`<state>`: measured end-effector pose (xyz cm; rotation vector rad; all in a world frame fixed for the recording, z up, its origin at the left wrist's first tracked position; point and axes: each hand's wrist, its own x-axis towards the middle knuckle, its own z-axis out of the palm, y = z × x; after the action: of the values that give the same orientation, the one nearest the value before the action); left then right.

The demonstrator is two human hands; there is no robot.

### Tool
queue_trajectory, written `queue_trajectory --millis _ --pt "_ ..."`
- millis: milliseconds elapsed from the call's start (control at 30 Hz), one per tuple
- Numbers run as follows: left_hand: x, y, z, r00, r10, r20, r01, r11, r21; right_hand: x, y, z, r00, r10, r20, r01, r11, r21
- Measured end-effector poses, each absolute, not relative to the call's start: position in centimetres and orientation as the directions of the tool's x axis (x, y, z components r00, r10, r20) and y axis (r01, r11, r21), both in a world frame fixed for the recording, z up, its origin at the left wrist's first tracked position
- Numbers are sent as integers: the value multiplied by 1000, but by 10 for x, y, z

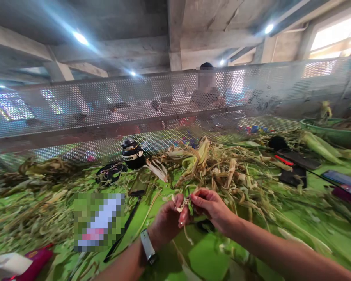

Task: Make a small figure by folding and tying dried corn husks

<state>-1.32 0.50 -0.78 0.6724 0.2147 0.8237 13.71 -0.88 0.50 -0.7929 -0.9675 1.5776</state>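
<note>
My left hand (171, 216), with a watch on its wrist, is closed with thumb and fingers around a small pale curled piece of corn husk (180, 209). My right hand (212, 207) meets it from the right, thumb and forefinger pinched at the same small piece. Fine detail between the fingertips is blurred. A thin pale strip (188, 235) hangs below the left fingers. Just beyond both hands lies a heap of dried corn husks (213, 164) on the green table surface (203, 255).
A black jug (132, 154) stands behind the husks against a perforated metal screen (105, 101). Loose husk strips (41, 210) cover the left side. Phones (339, 177) and a green basin (330, 130) are at right. A person (206, 95) is beyond the screen.
</note>
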Motion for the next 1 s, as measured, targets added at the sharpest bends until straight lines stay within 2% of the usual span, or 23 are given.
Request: queue_trajectory --millis 167,400,600,700,800,900,1000 --pt "-15 5 -4 654 755 37 -612 500 613 133 -10 3 -132 991 -33 -469 -92 -879" --pt "-21 10 -1 515 838 -179 -569 491 660 135 -7 -1 -21 997 -79 -474 -79 -877" --pt "-13 13 -9 389 897 -210 -640 427 638 134 -4 -3 13 983 -183 -522 -149 -840" --pt "-10 12 -8 356 907 -226 -671 416 614 136 -4 -3 -36 989 -145 -540 -142 -830" --pt "-9 10 -5 325 905 -275 -700 425 574 138 -3 -4 -39 995 -89 -453 -97 -886" --pt "-9 10 -4 330 898 -291 -682 440 584 138 -2 -6 4 998 -59 -374 -53 -926" --pt "-10 10 -6 320 911 -262 -682 413 604 137 -2 -9 -11 997 -71 -425 -69 -902"
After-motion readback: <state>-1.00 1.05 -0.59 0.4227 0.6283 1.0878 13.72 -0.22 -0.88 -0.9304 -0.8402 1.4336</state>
